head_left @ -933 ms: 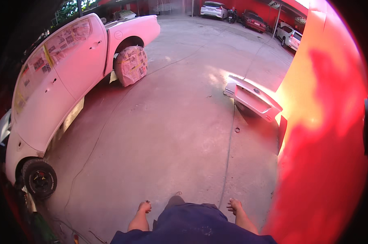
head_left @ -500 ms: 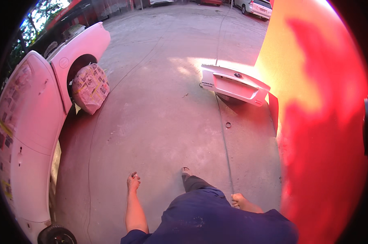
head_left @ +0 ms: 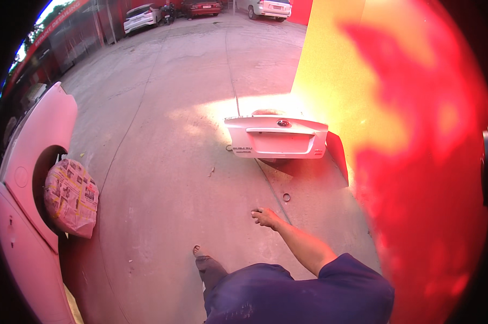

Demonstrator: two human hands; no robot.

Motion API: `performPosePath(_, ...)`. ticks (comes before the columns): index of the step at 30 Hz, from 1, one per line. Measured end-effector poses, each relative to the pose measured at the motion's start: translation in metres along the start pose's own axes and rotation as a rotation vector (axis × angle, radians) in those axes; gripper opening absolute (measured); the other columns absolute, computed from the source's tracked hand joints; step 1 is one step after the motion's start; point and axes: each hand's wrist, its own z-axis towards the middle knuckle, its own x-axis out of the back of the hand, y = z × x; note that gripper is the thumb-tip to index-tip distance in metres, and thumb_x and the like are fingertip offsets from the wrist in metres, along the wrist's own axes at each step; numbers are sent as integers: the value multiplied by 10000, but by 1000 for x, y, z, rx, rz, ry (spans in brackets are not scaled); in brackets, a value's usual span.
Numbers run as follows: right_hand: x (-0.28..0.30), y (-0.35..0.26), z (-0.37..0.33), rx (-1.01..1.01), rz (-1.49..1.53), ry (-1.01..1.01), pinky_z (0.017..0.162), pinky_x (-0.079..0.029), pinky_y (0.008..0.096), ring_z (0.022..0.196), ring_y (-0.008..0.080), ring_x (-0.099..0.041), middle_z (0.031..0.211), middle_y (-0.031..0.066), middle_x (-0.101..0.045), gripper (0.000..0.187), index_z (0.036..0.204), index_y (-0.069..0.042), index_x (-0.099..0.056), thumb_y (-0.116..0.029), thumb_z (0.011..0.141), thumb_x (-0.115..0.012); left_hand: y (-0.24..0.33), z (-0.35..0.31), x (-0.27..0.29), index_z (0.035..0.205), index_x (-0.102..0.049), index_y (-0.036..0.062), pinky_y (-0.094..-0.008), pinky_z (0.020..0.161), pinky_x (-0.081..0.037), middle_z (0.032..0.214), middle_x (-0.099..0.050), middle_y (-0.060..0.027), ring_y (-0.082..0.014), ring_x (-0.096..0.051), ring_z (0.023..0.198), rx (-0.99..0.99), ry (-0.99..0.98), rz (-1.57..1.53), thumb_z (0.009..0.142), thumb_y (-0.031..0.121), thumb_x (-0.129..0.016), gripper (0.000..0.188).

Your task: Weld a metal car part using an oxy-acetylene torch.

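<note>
My right hand (head_left: 264,217) swings out over the concrete floor with its fingers loosely apart, and nothing shows in it. Beyond it a white car trunk lid (head_left: 279,153) sits propped on a round support, mostly hidden beneath it. A small dark ring (head_left: 286,197) lies on the floor between my hand and the lid. My left hand is out of sight. My sandalled foot (head_left: 197,250) is stepping forward at the lower middle.
At the left stands a pale car body (head_left: 25,216) with a newspaper-wrapped wheel (head_left: 71,197). A red and yellow wall (head_left: 417,162) runs along the right. Parked cars, including a white one (head_left: 141,19), stand at the far end of the concrete yard.
I have moved forward, and the trunk lid is nearer and more central. My right arm has swung forward from beside my body. My left hand has gone out of the picture.
</note>
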Motion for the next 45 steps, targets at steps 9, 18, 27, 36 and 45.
performPosePath(9,-44,54,47,-706,-110,-58,844,-496,473,1072,361,-590,1365,174,-474,528,1399,-97,-394,-373,954,-457,336,153,185,1219,-511,110,-292,389,-425,828,-621,-104,-183,-579,533,-234,202,-182,954,193,-458,283)
performPosePath(18,-61,26,186,-865,-83,20,796,-523,483,1038,347,-617,1247,156,-558,476,1315,-43,-468,-362,963,-436,552,215,247,1267,-532,106,-269,486,-463,867,-641,-98,-153,-586,586,-413,278,-171,959,197,-468,327)
performPosePath(27,-65,-260,448,-175,-46,145,622,-479,313,777,162,-601,1000,67,-636,400,1107,-17,-582,-368,921,-533,422,339,214,1269,-462,152,-449,578,-512,974,-614,-123,-283,-608,724,158,-183,-33,957,423,-421,416)
performPosePath(36,-124,-334,460,-342,34,299,692,-495,334,908,221,-619,1136,106,-615,429,1232,-32,-517,-356,953,-469,668,426,300,1197,-498,159,-386,525,-514,881,-640,-98,-233,-627,639,-81,-70,65,970,277,-440,262)
performPosePath(45,-231,-263,391,-902,-7,185,810,-530,467,1039,343,-617,1237,178,-573,471,1203,15,-547,-374,967,-423,894,473,425,1267,-499,116,-305,458,-457,895,-624,-106,-165,-574,580,-453,78,-74,970,216,-452,317)
